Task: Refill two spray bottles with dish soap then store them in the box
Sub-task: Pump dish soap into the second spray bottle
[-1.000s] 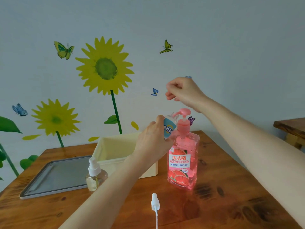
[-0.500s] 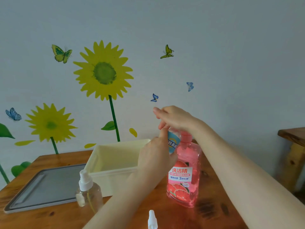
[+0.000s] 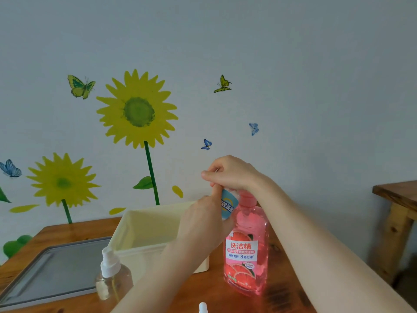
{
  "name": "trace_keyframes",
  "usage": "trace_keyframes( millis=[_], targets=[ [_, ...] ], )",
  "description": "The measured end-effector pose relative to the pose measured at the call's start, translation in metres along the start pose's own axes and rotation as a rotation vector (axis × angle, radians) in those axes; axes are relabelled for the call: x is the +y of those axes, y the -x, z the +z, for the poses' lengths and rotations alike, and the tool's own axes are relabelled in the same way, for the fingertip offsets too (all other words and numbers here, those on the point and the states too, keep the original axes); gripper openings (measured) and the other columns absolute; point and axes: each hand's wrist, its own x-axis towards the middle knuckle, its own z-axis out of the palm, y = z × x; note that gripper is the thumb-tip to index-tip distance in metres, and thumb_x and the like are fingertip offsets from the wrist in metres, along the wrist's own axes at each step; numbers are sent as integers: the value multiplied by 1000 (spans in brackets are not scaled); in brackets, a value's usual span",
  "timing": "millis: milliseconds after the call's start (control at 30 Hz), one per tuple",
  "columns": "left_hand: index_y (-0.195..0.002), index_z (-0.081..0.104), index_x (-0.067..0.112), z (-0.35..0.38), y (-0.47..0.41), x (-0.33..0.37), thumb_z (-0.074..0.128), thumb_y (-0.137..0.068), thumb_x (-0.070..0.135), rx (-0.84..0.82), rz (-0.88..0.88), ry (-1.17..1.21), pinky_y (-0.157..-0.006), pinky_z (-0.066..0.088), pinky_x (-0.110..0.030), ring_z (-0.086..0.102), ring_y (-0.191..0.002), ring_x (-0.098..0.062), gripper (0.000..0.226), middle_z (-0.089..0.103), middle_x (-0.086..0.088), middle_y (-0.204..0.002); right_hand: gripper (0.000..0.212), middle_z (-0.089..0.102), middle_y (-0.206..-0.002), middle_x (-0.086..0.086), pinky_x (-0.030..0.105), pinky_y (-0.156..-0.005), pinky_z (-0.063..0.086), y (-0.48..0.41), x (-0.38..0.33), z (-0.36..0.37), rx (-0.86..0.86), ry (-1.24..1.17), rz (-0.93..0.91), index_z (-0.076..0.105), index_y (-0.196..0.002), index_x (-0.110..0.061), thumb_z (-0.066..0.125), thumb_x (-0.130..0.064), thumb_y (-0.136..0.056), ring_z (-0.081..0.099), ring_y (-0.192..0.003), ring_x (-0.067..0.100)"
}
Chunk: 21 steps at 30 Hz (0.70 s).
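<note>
My left hand (image 3: pixel 204 224) grips a small spray bottle with a blue label (image 3: pixel 229 205), held tilted against the pump of the pink dish soap bottle (image 3: pixel 247 251). My right hand (image 3: pixel 232 173) is closed over the pump head, which it hides. The soap bottle stands on the wooden table to the right of the cream box (image 3: pixel 144 229). A second clear spray bottle with a white sprayer (image 3: pixel 112 279) stands at the front left of the box. A loose white sprayer cap (image 3: pixel 203 308) lies at the bottom edge.
A grey tray (image 3: pixel 54 269) lies on the left of the wooden table (image 3: pixel 284 288), beside the box. Another wooden table corner (image 3: pixel 397 195) sticks in at the right. The wall behind carries sunflower and butterfly stickers.
My right hand has come down from mid-air onto the soap pump. My left hand has brought the blue-label bottle up under the nozzle. The view has tilted and moved closer.
</note>
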Motion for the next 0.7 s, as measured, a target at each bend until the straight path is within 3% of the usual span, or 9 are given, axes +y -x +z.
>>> trace_keyframes(
  millis=[200,367,467,567,700],
  targets=[
    [-136,25,24,1,2,-3,52,-87,40,-17,-10,-7,-78,54,-37,65,-92,-22,58,64,-1,-104,26,72,-92,-5,35,-85,50,4,-3,6,15,42,12,63,-81,-26,52,-49,-82,66,-85,18],
    [-133,28,25,-9,-7,-1,54,-86,39,-1,2,-82,-76,52,-33,63,-94,-23,56,64,0,-104,36,73,-96,8,33,-69,49,0,-11,-6,-23,-20,0,67,-92,-11,53,-43,-84,60,-68,20],
    [-136,25,25,0,-1,-1,54,-86,33,-5,-28,-17,-79,53,-34,64,-95,-21,58,64,2,-105,29,73,-88,-4,33,-81,51,2,-4,2,24,53,21,69,-85,-20,54,-44,-79,65,-79,15],
    [-138,23,23,2,3,-2,53,-86,31,-29,-43,-5,-79,53,-36,63,-96,-23,60,64,0,-106,27,73,-86,-7,31,-80,48,5,-2,8,44,80,24,68,-83,-21,54,-43,-77,66,-86,15],
    [-134,28,23,-10,-1,-1,54,-86,43,-30,-8,-39,-76,53,-35,64,-93,-24,59,66,-1,-103,29,73,-93,8,31,-70,46,4,-8,0,-28,-11,19,66,-79,-13,53,-39,-82,59,-68,20]
  ],
)
